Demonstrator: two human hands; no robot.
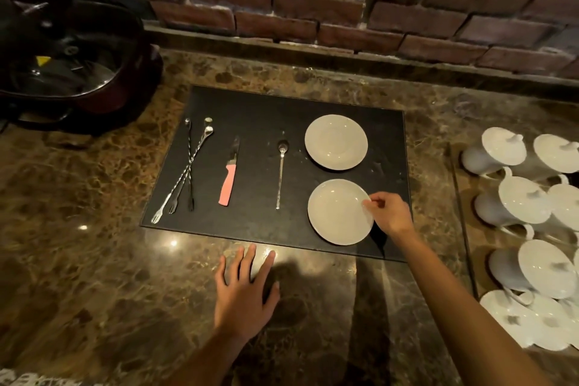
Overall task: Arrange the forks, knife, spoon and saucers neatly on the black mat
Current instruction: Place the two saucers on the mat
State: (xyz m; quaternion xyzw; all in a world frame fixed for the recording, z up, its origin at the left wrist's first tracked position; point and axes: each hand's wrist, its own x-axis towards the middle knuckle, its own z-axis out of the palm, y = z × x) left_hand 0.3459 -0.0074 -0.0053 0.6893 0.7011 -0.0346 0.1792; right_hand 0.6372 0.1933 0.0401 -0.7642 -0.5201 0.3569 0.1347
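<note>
Pinching near saucer (340,211) by its right rim with right hand (390,215), at black mat (269,110) front right corner; left hand (246,294) open, flat on tabletop (109,276). Best slid gently into line below far saucer (336,142), kept inside mat edge.

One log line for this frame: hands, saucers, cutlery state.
right hand: fingers pinch near saucer rim | left hand: flat on counter, empty | far saucer: on mat | forks: crossed | knife, spoon: straight
</note>
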